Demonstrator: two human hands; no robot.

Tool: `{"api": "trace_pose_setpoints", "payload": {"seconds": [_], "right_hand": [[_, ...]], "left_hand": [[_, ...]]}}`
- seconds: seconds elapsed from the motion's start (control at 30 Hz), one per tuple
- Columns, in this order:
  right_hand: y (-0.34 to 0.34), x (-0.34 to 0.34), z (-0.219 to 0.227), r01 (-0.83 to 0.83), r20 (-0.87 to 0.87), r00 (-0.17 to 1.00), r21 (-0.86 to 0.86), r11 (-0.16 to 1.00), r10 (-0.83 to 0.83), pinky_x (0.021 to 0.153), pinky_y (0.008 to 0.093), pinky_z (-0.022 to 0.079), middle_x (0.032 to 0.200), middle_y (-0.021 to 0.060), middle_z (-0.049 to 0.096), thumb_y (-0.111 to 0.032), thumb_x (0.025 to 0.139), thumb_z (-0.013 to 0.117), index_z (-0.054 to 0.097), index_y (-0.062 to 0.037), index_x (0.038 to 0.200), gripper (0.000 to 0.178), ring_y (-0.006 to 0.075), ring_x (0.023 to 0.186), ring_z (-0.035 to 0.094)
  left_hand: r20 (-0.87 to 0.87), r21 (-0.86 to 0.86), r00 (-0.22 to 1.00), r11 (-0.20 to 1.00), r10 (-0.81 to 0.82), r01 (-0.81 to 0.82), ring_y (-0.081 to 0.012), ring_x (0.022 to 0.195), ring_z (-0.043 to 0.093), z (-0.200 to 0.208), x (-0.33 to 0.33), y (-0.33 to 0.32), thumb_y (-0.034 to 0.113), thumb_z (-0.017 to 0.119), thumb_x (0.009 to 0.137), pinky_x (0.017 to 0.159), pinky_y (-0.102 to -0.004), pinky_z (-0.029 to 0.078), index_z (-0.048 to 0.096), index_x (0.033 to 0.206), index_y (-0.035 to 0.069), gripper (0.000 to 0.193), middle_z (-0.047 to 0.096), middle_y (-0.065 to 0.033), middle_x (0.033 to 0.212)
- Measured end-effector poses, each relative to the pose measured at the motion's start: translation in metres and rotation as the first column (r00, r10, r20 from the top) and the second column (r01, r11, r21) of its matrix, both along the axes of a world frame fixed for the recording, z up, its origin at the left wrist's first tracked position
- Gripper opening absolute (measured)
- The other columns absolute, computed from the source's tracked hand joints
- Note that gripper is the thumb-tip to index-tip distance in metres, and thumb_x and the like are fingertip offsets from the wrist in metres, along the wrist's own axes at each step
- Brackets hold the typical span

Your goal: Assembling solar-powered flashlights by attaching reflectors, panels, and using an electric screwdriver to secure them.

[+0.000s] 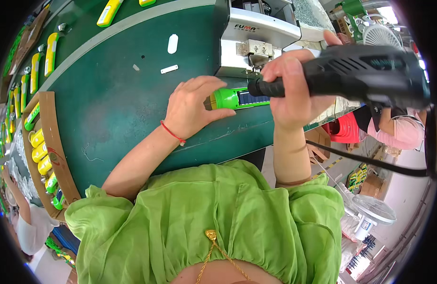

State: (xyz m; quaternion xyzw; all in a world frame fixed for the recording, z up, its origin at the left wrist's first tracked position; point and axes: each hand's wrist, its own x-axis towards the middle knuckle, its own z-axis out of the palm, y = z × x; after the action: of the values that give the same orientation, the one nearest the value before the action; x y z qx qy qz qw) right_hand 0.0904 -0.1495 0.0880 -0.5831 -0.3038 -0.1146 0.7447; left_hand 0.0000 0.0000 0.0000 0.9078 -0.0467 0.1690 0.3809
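A bright green flashlight (226, 99) with a dark solar panel (251, 97) lies on the green tabletop (119, 104). My left hand (189, 105) grips its head end between thumb and fingers; a red cord circles that wrist. In my right hand (294, 97) is a black electric screwdriver (360, 73), held level with its nose over the flashlight's panel side. The tip is partly hidden by the hand and the tool's collar, so I cannot tell whether it touches. A white oval piece (172, 43) and a small white strip (169, 69) lie beyond my left hand.
A silver and black machine (261, 28) stands just beyond the flashlight. At left, a cardboard box (62, 151) holds several yellow and green flashlights. More yellow flashlights (51, 54) line the far left strip. A black cable (370, 161) hangs at right. Other people sit nearby on both sides.
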Motion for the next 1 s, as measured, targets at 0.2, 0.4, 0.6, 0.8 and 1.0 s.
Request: {"api": "trace_pose_setpoints", "payload": {"seconds": [0.2, 0.4, 0.6, 0.8, 1.0], "right_hand": [[0.018, 0.008, -0.021, -0.052, 0.036, 0.998, -0.017, 0.998, 0.053, 0.057, 0.0305, 0.052, 0.069, 0.0127, 0.059, 0.002, 0.083, 0.060, 0.024, 0.0061, 0.136, 0.064, 0.0165, 0.055, 0.057], [0.018, 0.007, -0.040, 0.007, 0.064, 0.998, -0.082, 0.997, -0.002, 0.056, 0.0298, 0.052, 0.073, 0.0117, 0.059, 0.005, 0.083, 0.062, 0.028, 0.0041, 0.131, 0.058, 0.0160, 0.056, 0.057], [0.023, -0.001, -0.038, 0.031, -0.018, 0.999, -0.094, 0.995, -0.033, 0.057, 0.0284, 0.052, 0.074, 0.0116, 0.060, 0.006, 0.083, 0.061, 0.029, 0.0033, 0.129, 0.056, 0.0156, 0.058, 0.058], [0.014, 0.000, -0.025, -0.122, -0.105, 0.988, -0.131, 0.984, 0.109, 0.060, 0.0303, 0.053, 0.074, 0.0118, 0.059, 0.006, 0.081, 0.063, 0.030, -0.0007, 0.131, 0.060, 0.0158, 0.058, 0.058], [0.003, 0.013, -0.032, -0.297, -0.135, 0.950, -0.133, 0.945, 0.280, 0.061, 0.0335, 0.053, 0.074, 0.0125, 0.057, 0.004, 0.081, 0.065, 0.030, -0.0060, 0.128, 0.060, 0.0173, 0.059, 0.056]], "left_hand": [[-0.088, -0.111, 0.996, 0.994, -0.008, -0.002, -0.0264, 0.087, 0.067, -0.005, 0.004, 0.006, 0.028, 0.086, 0.066, 0.072, -0.0327, 0.052, 0.071, 0.104, 0.008, 0.046, 0.070, -0.0078, 0.105], [-0.056, -0.117, 0.998, 0.993, -0.005, -0.001, -0.0263, 0.086, 0.067, -0.011, 0.001, 0.000, 0.028, 0.086, 0.066, 0.071, -0.0332, 0.051, 0.070, 0.104, 0.008, 0.046, 0.070, -0.0077, 0.104], [0.008, -0.085, 1.000, 0.996, 0.026, -0.026, -0.0271, 0.087, 0.066, -0.012, -0.002, -0.003, 0.028, 0.085, 0.065, 0.075, -0.0352, 0.051, 0.070, 0.103, 0.007, 0.046, 0.070, -0.0076, 0.103], [-0.016, -0.087, 1.000, 0.996, 0.005, -0.007, -0.0265, 0.087, 0.067, -0.012, -0.003, -0.001, 0.029, 0.085, 0.064, 0.074, -0.0346, 0.050, 0.070, 0.101, 0.007, 0.046, 0.070, -0.0072, 0.102], [0.005, -0.063, 1.000, 0.998, 0.022, -0.022, -0.0252, 0.087, 0.067, -0.010, -0.005, -0.002, 0.031, 0.086, 0.063, 0.073, -0.0345, 0.049, 0.071, 0.101, 0.008, 0.047, 0.070, -0.0061, 0.104]]}}
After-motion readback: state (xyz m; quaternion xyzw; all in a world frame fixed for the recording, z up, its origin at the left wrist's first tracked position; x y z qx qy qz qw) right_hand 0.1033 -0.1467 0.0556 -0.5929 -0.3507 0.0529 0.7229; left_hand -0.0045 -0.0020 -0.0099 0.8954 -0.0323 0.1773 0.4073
